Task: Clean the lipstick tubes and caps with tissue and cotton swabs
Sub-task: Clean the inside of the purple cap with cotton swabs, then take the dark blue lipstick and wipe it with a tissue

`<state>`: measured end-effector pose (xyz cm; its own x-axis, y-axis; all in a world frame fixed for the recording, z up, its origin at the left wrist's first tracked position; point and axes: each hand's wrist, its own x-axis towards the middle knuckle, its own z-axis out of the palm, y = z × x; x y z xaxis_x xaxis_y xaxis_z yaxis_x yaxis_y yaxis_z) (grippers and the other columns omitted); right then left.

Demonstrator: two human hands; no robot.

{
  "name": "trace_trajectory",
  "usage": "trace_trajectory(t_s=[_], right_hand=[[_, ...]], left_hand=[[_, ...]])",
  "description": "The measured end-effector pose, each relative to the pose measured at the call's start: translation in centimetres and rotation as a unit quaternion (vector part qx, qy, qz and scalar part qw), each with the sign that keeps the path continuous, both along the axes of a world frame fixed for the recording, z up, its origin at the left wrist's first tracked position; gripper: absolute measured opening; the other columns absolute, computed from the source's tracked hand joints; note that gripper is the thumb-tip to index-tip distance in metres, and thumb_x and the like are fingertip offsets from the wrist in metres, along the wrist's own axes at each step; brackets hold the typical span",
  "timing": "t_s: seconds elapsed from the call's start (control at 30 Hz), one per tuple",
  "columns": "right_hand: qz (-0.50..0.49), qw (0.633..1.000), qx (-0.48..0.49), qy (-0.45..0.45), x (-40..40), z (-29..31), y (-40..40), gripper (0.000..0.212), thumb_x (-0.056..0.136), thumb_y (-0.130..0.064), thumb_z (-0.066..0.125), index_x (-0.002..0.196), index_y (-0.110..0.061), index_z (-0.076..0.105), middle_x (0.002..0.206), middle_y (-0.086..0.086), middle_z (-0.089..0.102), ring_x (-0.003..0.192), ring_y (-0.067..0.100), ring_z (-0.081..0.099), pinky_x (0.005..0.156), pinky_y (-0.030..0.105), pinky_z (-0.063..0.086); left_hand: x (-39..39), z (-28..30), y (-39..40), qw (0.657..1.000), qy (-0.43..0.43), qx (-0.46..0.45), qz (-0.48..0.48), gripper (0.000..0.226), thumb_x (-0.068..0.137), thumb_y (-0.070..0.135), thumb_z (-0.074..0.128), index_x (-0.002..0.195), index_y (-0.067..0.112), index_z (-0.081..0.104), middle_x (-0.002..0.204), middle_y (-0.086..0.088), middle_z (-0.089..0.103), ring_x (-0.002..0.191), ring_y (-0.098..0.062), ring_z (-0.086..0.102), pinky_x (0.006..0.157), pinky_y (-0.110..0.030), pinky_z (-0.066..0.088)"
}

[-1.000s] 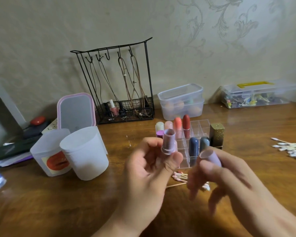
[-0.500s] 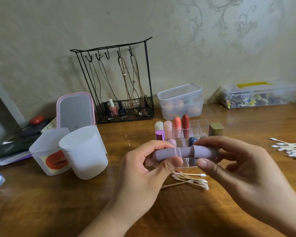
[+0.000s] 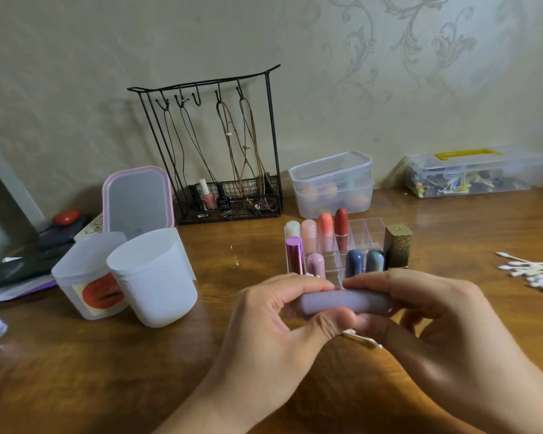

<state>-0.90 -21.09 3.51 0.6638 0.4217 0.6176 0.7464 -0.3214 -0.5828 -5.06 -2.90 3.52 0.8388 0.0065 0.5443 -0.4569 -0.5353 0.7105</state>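
Closed now, the lilac lipstick tube (image 3: 345, 302) lies level as one smooth piece between both hands; half a second ago a seam still showed between cap and base, and a second ago the two parts were held apart. Left hand (image 3: 276, 327) curls around the tube's left end, thumb pressed along its near side and forefinger arched over the top. Right hand (image 3: 427, 324) grips the tube's right end, fingers curved over the top and thumb underneath, so that the two hands nearly meet at the tube's middle. Both hands hold the tube above the wooden table (image 3: 76, 371), with nothing else in either grip.

Just beyond the knuckles stands a clear organiser (image 3: 365, 233) with several capped lipsticks upright in its compartments, among them a red lipstick (image 3: 341, 222) at the back and a shiny pink lipstick (image 3: 294, 255) at its left corner. A gold-topped lipstick (image 3: 398, 245) stands at the organiser's right side, just beyond the right hand. Beneath the hands a few used swabs (image 3: 361, 338) show on the table, mostly hidden. Well to the right of the right hand lies a loose pile of cotton swabs (image 3: 533, 272). To the left of the left hand stand two translucent white cups (image 3: 152, 277), one touching the other.
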Motion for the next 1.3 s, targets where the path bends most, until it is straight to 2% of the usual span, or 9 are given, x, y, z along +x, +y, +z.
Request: trace_trajectory(t_s=[0.13,0.23,0.33,0.4,0.47,0.77,1.0,1.17,1.3], right_hand=[[-0.008,0.997,0.071,-0.004,-0.2,0.4,0.1,0.032,0.088,-0.042,0.068,0.119,-0.041,0.061,0.096,-0.026,0.069,0.067,0.008,0.064,0.05,0.024,0.048],[-0.053,0.995,0.081,-0.026,0.1,0.5,0.2,0.039,0.083,-0.021,0.07,0.116,-0.033,0.053,0.093,-0.039,0.065,0.082,-0.001,0.063,0.05,0.019,0.045],[-0.171,0.982,-0.022,-0.083,0.8,0.9,0.1,0.04,0.071,-0.027,0.085,0.101,-0.032,0.06,0.083,-0.02,0.066,0.063,0.001,0.054,0.05,0.021,0.038],[-0.221,0.961,-0.07,-0.152,1.3,1.3,0.5,0.036,0.066,-0.031,0.087,0.096,-0.027,0.068,0.082,-0.01,0.065,0.064,0.009,0.052,0.049,0.019,0.038],[-0.236,0.949,-0.097,-0.184,1.8,1.5,1.3,0.038,0.064,-0.03,0.089,0.097,-0.023,0.072,0.084,-0.002,0.069,0.072,0.021,0.062,0.05,0.027,0.046],[-0.227,0.888,-0.316,-0.244,5.5,0.1,2.7,0.033,0.07,-0.045,0.083,0.095,-0.026,0.073,0.108,-0.003,0.074,0.129,0.034,0.049,0.1,0.056,0.03],[-0.248,0.866,-0.335,-0.277,5.3,0.7,1.9,0.042,0.067,-0.031,0.085,0.106,-0.023,0.073,0.097,0.0,0.077,0.125,0.036,0.054,0.109,0.072,0.016],[-0.249,0.91,-0.2,-0.263,5.9,1.9,1.3,0.043,0.071,-0.021,0.083,0.112,-0.021,0.071,0.093,-0.003,0.074,0.106,0.031,0.059,0.108,0.065,0.026],[-0.156,0.982,0.044,-0.096,4.1,4.0,0.3,0.028,0.08,-0.016,0.071,0.105,-0.028,0.068,0.089,-0.02,0.066,0.086,0.011,0.061,0.075,0.031,0.055]], left_hand=[[0.3,0.8,1.1,0.999,0.013,-0.001,-0.035,0.037,0.085,0.053,0.049,0.099,0.027,0.072,0.084,0.016,0.07,0.084,-0.002,0.064,0.069,-0.009,0.045],[0.7,1.0,2.6,0.999,0.026,-0.005,0.037,0.026,0.093,0.046,0.045,0.096,0.033,0.067,0.067,0.014,0.063,0.068,-0.002,0.06,0.064,-0.013,0.047],[1.6,0.7,4.2,0.987,0.134,0.055,0.067,0.012,0.096,0.03,0.052,0.092,0.037,0.061,0.07,0.012,0.066,0.07,-0.005,0.062,0.066,-0.023,0.055],[2.1,0.5,5.1,0.973,0.205,0.091,0.057,0.017,0.098,0.027,0.05,0.093,0.039,0.061,0.079,0.008,0.069,0.075,-0.006,0.064,0.077,-0.031,0.057],[2.2,0.4,5.6,0.96,0.256,0.112,0.031,0.023,0.099,0.023,0.049,0.096,0.042,0.061,0.092,0.016,0.068,0.086,0.004,0.061,0.085,-0.026,0.052],[2.1,-0.2,6.2,0.925,0.271,0.263,0.053,0.021,0.097,0.026,0.052,0.115,0.037,0.054,0.118,0.021,0.05,0.107,0.0,0.049,0.086,-0.018,0.041],[2.0,-0.3,6.4,0.929,0.233,0.279,0.072,0.032,0.093,0.025,0.056,0.121,0.04,0.05,0.123,0.023,0.049,0.104,-0.002,0.051,0.076,-0.011,0.043],[1.7,0.1,5.3,0.944,0.193,0.239,0.118,0.031,0.091,0.044,0.057,0.121,0.041,0.048,0.113,0.025,0.049,0.091,0.003,0.053,0.071,-0.011,0.045],[1.4,0.6,4.6,0.962,0.049,0.191,0.187,0.026,0.086,0.056,0.051,0.104,0.04,0.056,0.093,0.024,0.054,0.085,0.007,0.051,0.058,-0.008,0.038]])
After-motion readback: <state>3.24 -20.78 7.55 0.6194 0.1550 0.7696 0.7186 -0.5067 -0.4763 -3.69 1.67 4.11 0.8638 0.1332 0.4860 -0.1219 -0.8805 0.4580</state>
